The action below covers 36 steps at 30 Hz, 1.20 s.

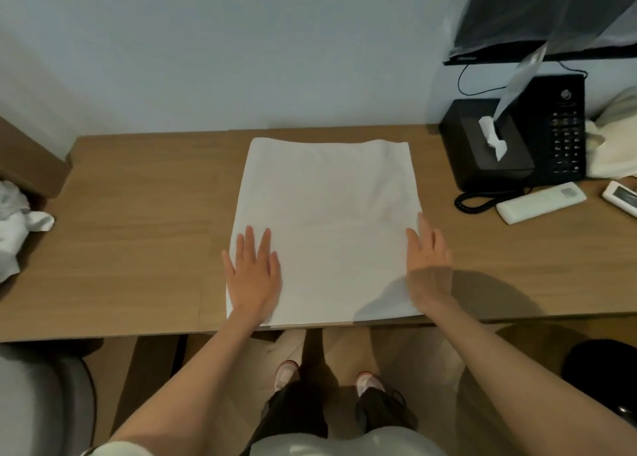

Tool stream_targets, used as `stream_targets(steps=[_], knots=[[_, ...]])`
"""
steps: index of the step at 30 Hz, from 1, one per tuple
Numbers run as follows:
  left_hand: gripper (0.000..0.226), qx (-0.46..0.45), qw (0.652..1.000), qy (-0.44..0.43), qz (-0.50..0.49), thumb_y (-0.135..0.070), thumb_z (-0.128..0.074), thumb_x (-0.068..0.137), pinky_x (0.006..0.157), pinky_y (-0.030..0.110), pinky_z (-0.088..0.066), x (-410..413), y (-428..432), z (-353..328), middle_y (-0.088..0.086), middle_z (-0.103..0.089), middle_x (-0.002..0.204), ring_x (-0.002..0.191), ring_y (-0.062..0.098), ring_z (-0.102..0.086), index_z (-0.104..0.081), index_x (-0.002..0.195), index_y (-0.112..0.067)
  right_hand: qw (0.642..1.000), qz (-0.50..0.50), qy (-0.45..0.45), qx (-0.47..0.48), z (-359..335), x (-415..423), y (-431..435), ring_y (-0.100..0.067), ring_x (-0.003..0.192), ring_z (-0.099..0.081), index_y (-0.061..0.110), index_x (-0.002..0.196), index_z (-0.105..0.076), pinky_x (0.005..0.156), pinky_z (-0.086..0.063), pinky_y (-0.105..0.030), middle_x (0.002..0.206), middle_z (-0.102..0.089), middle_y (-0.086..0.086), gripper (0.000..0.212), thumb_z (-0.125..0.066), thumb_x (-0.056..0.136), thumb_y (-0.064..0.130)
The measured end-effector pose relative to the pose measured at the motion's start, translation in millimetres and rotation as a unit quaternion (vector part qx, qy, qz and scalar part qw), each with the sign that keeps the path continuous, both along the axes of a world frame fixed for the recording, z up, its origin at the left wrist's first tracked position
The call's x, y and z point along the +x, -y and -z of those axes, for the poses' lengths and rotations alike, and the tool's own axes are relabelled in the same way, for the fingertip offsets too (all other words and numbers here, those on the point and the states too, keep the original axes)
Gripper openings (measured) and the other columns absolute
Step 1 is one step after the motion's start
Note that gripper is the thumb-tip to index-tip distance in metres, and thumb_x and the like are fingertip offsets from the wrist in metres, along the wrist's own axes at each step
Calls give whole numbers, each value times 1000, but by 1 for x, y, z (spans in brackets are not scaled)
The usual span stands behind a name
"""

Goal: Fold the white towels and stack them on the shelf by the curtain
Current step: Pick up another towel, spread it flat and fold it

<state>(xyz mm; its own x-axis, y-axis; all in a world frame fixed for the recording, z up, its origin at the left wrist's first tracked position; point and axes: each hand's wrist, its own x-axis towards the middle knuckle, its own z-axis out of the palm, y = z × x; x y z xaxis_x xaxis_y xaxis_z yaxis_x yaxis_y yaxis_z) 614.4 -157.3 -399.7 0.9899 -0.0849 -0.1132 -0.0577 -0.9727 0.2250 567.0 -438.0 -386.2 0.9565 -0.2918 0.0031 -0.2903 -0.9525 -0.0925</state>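
Note:
A white towel [327, 221] lies flat on the wooden desk [138, 231], folded into a tall rectangle that reaches the desk's front edge. My left hand [253, 276] rests flat on the towel's near left corner, fingers straight and spread. At the towel's near right edge my right hand [427, 269] lies with its fingers straight, partly on the cloth and partly over the desk. More crumpled white cloth [13, 224] sits at the desk's far left edge.
A black tissue box [482, 155] and a black telephone [562, 128] stand at the back right, with two white remotes [541, 202] in front. A dark screen [551, 14] hangs above. A cream bag [613, 138] is at far right. A grey chair [41, 397] stands lower left.

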Motion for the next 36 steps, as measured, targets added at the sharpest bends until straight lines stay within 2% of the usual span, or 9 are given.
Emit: stream_targets(steps=[4,7,12,18,22,25,29,33,36], knots=[[51,-59,992,54,102,-28,-19,103,117,38,11,30,26,-18,1,-2,160,147,19,3,-11,152,-17,993,-96,58,48,-8,26,-29,-37,141,-27,-5,141,-37,117,-15,-45,152,-29,-20,57,-45,86,-18],[51,-73,980,24,181,-29,-18,103,117,40,8,49,60,-22,-1,-3,160,147,18,3,-11,152,-18,989,0,-10,148,-5,51,-54,-20,148,3,8,152,-1,117,6,-30,160,3,-6,61,-30,99,3],[47,9,963,-26,266,-39,-14,103,108,65,9,79,61,2,-13,0,159,147,11,4,-6,149,-41,987,25,-98,124,17,49,-55,-20,147,14,12,150,15,118,10,-39,159,17,-4,60,-18,104,30],[48,-13,986,5,166,-51,-17,98,109,60,16,104,6,18,-17,-2,158,146,11,9,-12,146,-50,989,35,-118,76,20,36,-36,-24,146,18,39,148,14,114,14,-43,158,21,3,69,-5,88,68],[52,-21,994,-4,109,-48,-15,99,113,56,13,108,9,14,-9,6,160,146,14,11,-6,150,-40,985,84,-122,86,14,38,-42,-24,146,17,36,151,9,116,12,-43,159,18,-1,69,-14,93,66],[55,-8,997,-13,70,-44,-10,100,112,57,15,102,23,9,-1,13,159,146,17,11,4,151,-27,982,127,-105,90,7,49,-60,-26,147,10,22,153,4,119,7,-46,160,9,-9,64,-21,100,47],[56,-39,990,5,135,-34,-14,103,112,48,19,99,56,4,-2,14,159,146,16,13,8,151,-17,994,75,-29,77,3,80,-80,-22,148,6,10,152,4,119,7,-42,161,5,-7,61,-27,100,22],[56,-29,982,5,187,-36,-18,103,114,49,15,119,88,9,-1,9,160,146,18,11,5,151,-20,991,82,-64,89,13,120,-67,-23,147,11,12,151,12,117,9,-43,160,13,-7,63,-21,103,36],[56,-1,976,5,216,-54,-18,98,111,55,16,139,86,16,-8,4,160,147,16,10,-4,150,-39,992,64,-78,79,26,134,-48,-24,147,14,19,151,12,117,11,-45,160,15,-6,64,-15,101,48]])
